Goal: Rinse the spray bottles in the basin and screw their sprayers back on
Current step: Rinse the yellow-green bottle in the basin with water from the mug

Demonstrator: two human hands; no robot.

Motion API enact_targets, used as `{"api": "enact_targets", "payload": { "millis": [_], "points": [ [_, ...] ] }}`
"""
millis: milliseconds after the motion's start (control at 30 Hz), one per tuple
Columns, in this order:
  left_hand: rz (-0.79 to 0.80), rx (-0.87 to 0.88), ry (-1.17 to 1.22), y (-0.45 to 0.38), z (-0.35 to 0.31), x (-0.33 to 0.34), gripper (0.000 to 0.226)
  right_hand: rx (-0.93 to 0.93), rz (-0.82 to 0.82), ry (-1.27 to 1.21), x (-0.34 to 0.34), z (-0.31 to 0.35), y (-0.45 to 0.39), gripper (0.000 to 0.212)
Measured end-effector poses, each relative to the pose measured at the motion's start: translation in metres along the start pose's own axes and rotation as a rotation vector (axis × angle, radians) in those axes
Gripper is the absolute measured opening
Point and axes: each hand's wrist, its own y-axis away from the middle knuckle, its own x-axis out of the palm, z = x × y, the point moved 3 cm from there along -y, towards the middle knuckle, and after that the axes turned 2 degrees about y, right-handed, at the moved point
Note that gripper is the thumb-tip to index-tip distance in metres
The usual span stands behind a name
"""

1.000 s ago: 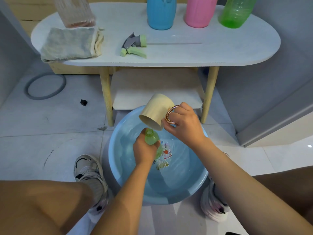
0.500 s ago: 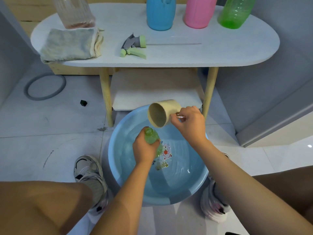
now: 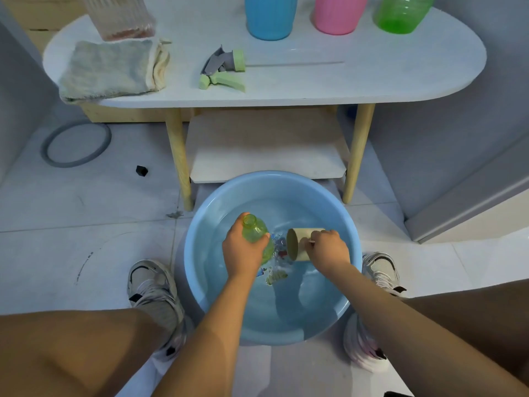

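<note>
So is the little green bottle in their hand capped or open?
Open. The green bottle in the left hand shows a bare neck; a green sprayer lies on the table.

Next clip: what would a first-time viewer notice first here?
The blue basin of water on the floor between the person's shoes draws the eye. Over it, the left hand grips a small green bottle with no sprayer, while the right hand holds a beige cup on its side at the water. A green sprayer lies on the white table behind.

No readable text, labels or numbers anywhere.
</note>
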Motion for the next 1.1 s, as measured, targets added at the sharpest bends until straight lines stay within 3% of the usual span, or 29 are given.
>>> {"api": "enact_targets", "payload": {
  "millis": [267, 333, 667, 800, 934, 1100],
  "points": [
    [-0.005, 0.008, 0.007, 0.002, 0.003, -0.001, 0.062, -0.055, 0.127, 0.062, 0.007, 0.007, 0.006, 0.028],
    [-0.007, 0.004, 0.016, 0.002, 0.003, -0.002, 0.063, -0.016, 0.153, 0.023, 0.009, 0.005, 0.006, 0.037],
    [-0.036, -0.006, 0.007, 0.001, 0.001, -0.005, 0.062, 0.270, 0.106, -0.562, -0.013, -0.008, -0.006, 0.032],
    [-0.048, -0.012, 0.008, 0.001, 0.000, -0.007, 0.063, 0.343, 0.040, -0.743, -0.020, -0.013, -0.009, 0.042],
    [-0.042, -0.015, 0.008, 0.001, -0.001, -0.005, 0.062, 0.295, -0.039, -0.928, -0.031, -0.013, -0.009, 0.042],
    [-0.019, -0.014, 0.005, 0.002, -0.003, -0.004, 0.063, 0.110, -0.116, -0.934, -0.050, 0.000, -0.013, 0.036]
  ]
}}
